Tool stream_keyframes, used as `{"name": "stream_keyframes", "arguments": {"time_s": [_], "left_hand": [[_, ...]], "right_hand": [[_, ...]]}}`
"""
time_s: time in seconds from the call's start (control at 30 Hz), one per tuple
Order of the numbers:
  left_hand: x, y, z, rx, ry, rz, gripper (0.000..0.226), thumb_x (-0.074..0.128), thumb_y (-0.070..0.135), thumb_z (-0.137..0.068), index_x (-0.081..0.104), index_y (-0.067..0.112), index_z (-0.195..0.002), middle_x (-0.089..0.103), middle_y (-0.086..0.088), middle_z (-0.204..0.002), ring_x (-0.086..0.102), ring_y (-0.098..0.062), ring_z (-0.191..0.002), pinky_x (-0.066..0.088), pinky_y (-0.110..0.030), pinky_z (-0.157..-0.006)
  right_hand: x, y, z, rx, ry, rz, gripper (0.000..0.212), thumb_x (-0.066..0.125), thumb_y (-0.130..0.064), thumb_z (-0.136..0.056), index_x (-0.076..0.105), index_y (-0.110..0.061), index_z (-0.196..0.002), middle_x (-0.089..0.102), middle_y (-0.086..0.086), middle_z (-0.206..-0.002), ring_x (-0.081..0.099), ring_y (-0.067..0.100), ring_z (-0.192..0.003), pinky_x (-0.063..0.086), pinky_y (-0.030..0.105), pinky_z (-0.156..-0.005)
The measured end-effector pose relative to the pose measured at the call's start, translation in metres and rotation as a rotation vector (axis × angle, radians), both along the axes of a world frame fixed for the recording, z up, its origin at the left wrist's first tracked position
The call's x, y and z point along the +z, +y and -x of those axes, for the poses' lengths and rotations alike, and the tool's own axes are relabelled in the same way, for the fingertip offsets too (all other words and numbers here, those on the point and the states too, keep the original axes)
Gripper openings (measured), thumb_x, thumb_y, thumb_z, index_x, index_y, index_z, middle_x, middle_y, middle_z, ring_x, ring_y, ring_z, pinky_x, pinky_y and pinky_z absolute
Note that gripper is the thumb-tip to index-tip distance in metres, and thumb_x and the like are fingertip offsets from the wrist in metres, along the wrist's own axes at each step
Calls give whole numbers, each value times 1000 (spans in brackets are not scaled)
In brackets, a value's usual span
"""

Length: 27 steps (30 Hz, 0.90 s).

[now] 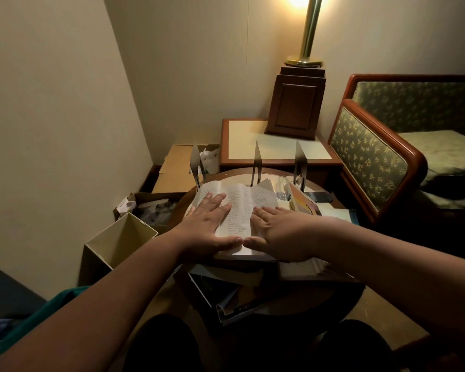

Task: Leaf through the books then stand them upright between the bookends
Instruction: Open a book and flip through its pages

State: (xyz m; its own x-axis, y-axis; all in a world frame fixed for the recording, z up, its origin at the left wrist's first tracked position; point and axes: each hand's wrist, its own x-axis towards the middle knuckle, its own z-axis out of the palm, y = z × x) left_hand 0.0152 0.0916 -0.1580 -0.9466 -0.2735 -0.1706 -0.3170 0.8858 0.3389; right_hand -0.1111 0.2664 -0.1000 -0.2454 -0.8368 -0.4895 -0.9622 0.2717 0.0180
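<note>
An open book [239,208] lies flat on a pile of other books [301,268] on a round desk [234,175]. The left hand [210,226] and right hand [277,232] press its two pages down with straight fingers, each grip open, thumbs nearly touching. Three metal bookends [256,163] stand upright just behind the book, near the desk's far edge.

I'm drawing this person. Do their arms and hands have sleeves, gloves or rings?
No gloves, rings or watch on the left hand or right hand. Left forearm and right forearm are bare. Teal cloth, maybe a sleeve, shows by the left elbow.
</note>
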Motion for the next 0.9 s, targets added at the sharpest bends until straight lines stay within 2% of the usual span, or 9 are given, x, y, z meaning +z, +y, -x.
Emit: {"name": "stream_keyframes", "arguments": {"time_s": [0.27, 0.47, 0.6, 0.7, 0.77, 0.83, 0.9], "left_hand": [[-3, -1, -3, 19, 28, -55, 101, 41, 80, -75, 6, 31, -155, -16, 12, -161, -22, -12, -145, -7, -50, -117], [-6, -1, -3, 35, 61, -80, 97, 34, 79, -75, 7, 31, -155, -15, 13, -161, -22, -12, -146, -8, -48, -116], [-14, -2, -10, 93, 157, -183, 73, 22, 55, -88, 6, 31, -155, -13, 14, -161, -21, -3, -142, -5, -44, -121], [-17, 0, -13, 148, 226, -238, 69, 18, 49, -89, 2, 33, -154, -15, 13, -161, -20, -4, -143, -6, -38, -121], [-19, 1, -15, 251, 273, -352, 69, 21, 50, -89, 2, 36, -153, -12, 13, -161, -12, -9, -147, -1, -40, -121], [-26, -2, -18, 375, 319, -544, 64, 29, 56, -92, 6, 46, -151, -3, 14, -162, 7, -17, -147, 14, -44, -119], [-33, -5, -25, 457, 334, -676, 68, 37, 73, -85, 9, 57, -145, 12, 13, -159, 30, -24, -139, 31, -49, -113]], "right_hand": [[-19, -58, 42, -147, 57, 62, 81, 19, -68, -96, 11, -14, -157, 4, 7, -165, 3, 25, -151, 7, 44, -122], [-29, -56, 44, -138, 72, 103, 83, 21, -68, -97, -1, -16, -157, -4, 6, -165, -5, 25, -151, 0, 42, -120], [-26, -34, 37, -73, 41, 116, 84, 19, -70, -95, -8, -20, -156, -13, 2, -163, -11, 21, -150, -4, 39, -118], [-28, -20, 31, -19, 22, 111, 88, 12, -76, -90, -13, -22, -155, -17, 1, -163, -15, 19, -149, -6, 38, -118], [-32, -14, 29, -11, 11, 127, 91, 8, -79, -87, -15, -23, -154, -19, 1, -162, -17, 18, -149, -7, 37, -119], [-37, -10, 28, -31, -15, 163, 89, 7, -78, -88, -16, -23, -154, -20, 0, -162, -18, 16, -148, -10, 32, -114], [-42, -7, 25, -55, -57, 204, 86, 9, -75, -90, -16, -23, -155, -21, -1, -162, -19, 14, -148, -11, 29, -112]]}}
